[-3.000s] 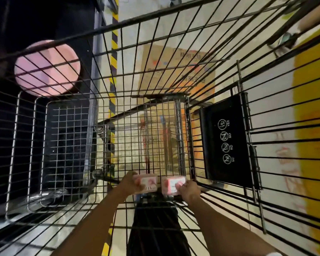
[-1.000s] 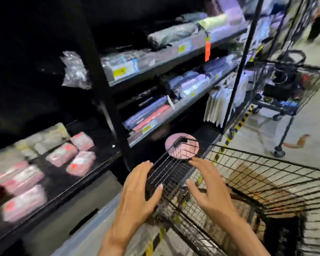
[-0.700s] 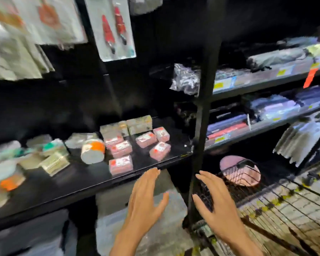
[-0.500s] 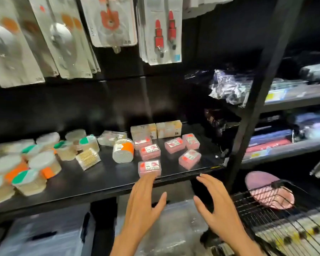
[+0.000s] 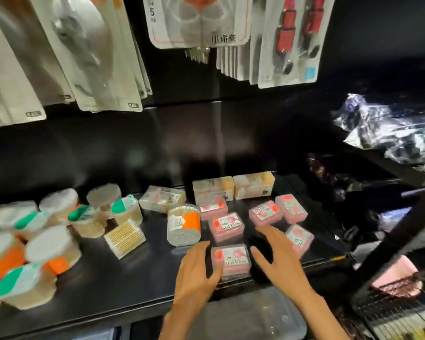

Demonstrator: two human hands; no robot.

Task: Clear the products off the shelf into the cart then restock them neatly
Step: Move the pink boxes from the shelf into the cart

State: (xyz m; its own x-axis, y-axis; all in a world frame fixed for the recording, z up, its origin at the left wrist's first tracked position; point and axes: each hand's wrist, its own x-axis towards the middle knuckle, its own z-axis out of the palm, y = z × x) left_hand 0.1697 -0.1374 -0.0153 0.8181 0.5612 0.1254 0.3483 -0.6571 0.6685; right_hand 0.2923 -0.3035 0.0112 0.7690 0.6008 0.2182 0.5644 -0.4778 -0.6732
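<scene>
We reach both hands to the front of the black shelf (image 5: 123, 288). Our left hand (image 5: 196, 271) lies with fingers spread and relaxed, its thumb touching the left side of the nearest pink box (image 5: 232, 262) at the shelf edge; nothing is gripped. Our right hand (image 5: 277, 258) hovers just right of that box, fingers wide, holding nothing. Five further pink boxes (image 5: 226, 225) sit behind it. An orange-labelled tub (image 5: 184, 225) lies on its side to their left. The cart (image 5: 400, 312) stands at lower right.
</scene>
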